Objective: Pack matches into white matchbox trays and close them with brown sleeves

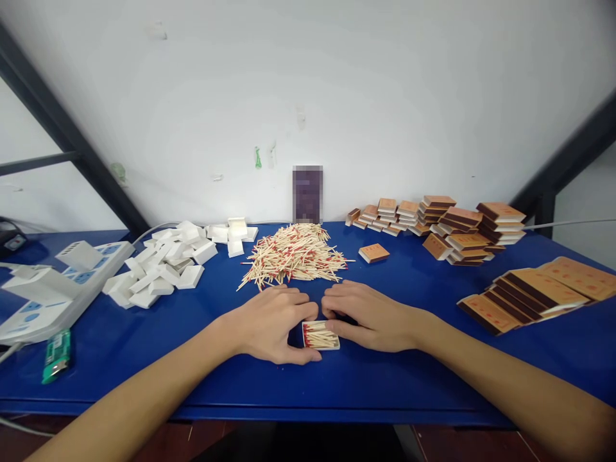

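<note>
A white matchbox tray (315, 347) lies on the blue table, filled with red-tipped matches (315, 335). My left hand (272, 321) curls round the tray's left end, its thumb along the front edge and its index finger by the back edge. From the right, my right hand (368, 316) has its thumb over the matches at the tray's right end; its other fingers are bent behind the tray, tips partly hidden. Just beyond both hands rises a big heap of loose matches (296, 253).
Empty white trays (166, 263) are piled at left, beside a power strip (96, 282) and a green lighter (56, 356). One matchbox (374, 253) lies right of the heap. Stacked matchboxes (462, 237) and flattened sleeves (534, 292) occupy the right. A blurred dark rectangle (308, 192) stands against the wall.
</note>
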`<state>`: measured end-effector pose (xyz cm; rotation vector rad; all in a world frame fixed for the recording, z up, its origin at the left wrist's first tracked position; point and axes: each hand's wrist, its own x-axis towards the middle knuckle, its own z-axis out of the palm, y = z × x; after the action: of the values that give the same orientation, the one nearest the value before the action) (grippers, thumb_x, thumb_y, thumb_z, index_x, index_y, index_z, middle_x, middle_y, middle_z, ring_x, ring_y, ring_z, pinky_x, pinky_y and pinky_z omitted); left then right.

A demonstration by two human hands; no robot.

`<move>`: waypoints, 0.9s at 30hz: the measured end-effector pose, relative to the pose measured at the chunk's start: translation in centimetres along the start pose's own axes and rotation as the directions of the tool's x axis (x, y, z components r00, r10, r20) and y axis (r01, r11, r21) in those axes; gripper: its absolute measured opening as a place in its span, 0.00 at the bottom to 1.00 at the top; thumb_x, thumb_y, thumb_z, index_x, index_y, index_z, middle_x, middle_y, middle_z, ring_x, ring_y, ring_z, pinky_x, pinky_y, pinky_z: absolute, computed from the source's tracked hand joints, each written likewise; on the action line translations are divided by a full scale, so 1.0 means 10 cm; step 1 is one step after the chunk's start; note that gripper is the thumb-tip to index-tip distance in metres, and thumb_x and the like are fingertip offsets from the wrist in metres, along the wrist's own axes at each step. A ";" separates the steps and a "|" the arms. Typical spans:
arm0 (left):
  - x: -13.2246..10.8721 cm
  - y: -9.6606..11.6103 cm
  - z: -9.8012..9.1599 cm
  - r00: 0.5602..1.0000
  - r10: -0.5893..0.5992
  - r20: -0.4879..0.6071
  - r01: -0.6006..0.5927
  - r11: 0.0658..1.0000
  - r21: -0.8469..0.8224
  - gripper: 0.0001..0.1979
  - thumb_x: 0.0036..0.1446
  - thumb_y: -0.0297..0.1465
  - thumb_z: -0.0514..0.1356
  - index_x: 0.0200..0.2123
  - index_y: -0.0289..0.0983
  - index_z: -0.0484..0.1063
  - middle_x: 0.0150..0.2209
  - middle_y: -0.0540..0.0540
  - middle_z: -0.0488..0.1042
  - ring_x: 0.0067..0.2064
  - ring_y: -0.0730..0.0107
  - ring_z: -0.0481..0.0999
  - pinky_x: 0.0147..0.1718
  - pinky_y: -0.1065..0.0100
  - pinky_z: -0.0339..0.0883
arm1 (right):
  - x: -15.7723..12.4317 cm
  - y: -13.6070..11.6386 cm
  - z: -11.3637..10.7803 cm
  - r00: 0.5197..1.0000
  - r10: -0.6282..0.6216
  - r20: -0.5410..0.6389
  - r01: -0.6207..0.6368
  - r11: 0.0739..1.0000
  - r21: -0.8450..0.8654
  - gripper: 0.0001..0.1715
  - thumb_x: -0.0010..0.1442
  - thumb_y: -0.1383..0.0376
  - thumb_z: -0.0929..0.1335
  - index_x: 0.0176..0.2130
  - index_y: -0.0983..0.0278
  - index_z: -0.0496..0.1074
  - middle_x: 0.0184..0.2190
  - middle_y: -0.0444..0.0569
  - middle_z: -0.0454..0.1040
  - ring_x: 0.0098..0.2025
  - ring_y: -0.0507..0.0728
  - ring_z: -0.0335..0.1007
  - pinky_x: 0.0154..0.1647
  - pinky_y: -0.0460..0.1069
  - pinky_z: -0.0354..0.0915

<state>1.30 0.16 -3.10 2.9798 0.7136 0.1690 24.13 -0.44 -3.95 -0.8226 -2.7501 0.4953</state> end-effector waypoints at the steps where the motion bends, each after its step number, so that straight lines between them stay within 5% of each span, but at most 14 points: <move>1: 0.00 0.00 0.00 1.000 -0.005 0.003 0.005 1.000 -0.001 0.21 0.54 0.50 0.61 0.33 0.37 0.65 0.31 0.50 0.70 0.32 0.66 0.70 0.35 0.64 0.62 | 0.00 0.00 0.00 1.000 0.000 0.000 0.000 1.000 -0.003 0.14 0.69 0.60 0.60 0.32 0.63 0.62 0.29 0.43 0.66 0.33 0.54 0.60 0.38 0.50 0.54; 9: -0.01 0.03 -0.02 0.998 -0.047 0.041 0.047 0.999 0.003 0.21 0.51 0.49 0.63 0.34 0.38 0.64 0.32 0.49 0.70 0.35 0.63 0.70 0.35 0.64 0.61 | 0.00 -0.01 -0.02 1.000 -0.005 0.023 0.005 1.000 0.005 0.13 0.70 0.65 0.57 0.34 0.63 0.64 0.31 0.45 0.67 0.34 0.54 0.61 0.39 0.51 0.55; 15: 0.02 0.03 0.00 0.999 -0.039 0.016 0.040 0.999 -0.023 0.18 0.63 0.47 0.53 0.34 0.37 0.65 0.32 0.49 0.69 0.33 0.67 0.68 0.36 0.65 0.60 | 0.02 -0.03 0.02 1.000 0.014 -0.001 -0.014 1.000 -0.021 0.10 0.66 0.67 0.61 0.31 0.63 0.61 0.29 0.43 0.65 0.32 0.53 0.59 0.38 0.50 0.54; 21: 0.06 0.04 0.05 0.999 -0.049 -0.018 0.049 0.999 0.018 0.15 0.65 0.41 0.52 0.31 0.37 0.64 0.30 0.50 0.67 0.31 0.69 0.66 0.34 0.66 0.59 | 0.02 -0.04 0.05 0.999 0.014 -0.036 -0.015 1.000 -0.026 0.12 0.67 0.65 0.59 0.31 0.63 0.63 0.29 0.44 0.66 0.32 0.53 0.60 0.37 0.50 0.54; 27: 0.05 0.00 0.01 0.996 -0.058 -0.062 0.061 0.997 0.051 0.14 0.67 0.33 0.46 0.32 0.37 0.67 0.30 0.49 0.68 0.32 0.67 0.67 0.35 0.65 0.58 | 0.01 -0.08 0.01 0.999 0.046 -0.021 -0.046 0.999 0.023 0.18 0.56 0.53 0.70 0.39 0.63 0.68 0.35 0.46 0.68 0.36 0.56 0.63 0.40 0.51 0.57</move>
<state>1.77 0.36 -3.16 3.0104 0.8257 0.2407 23.66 -1.08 -3.71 -0.8826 -2.7067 0.5217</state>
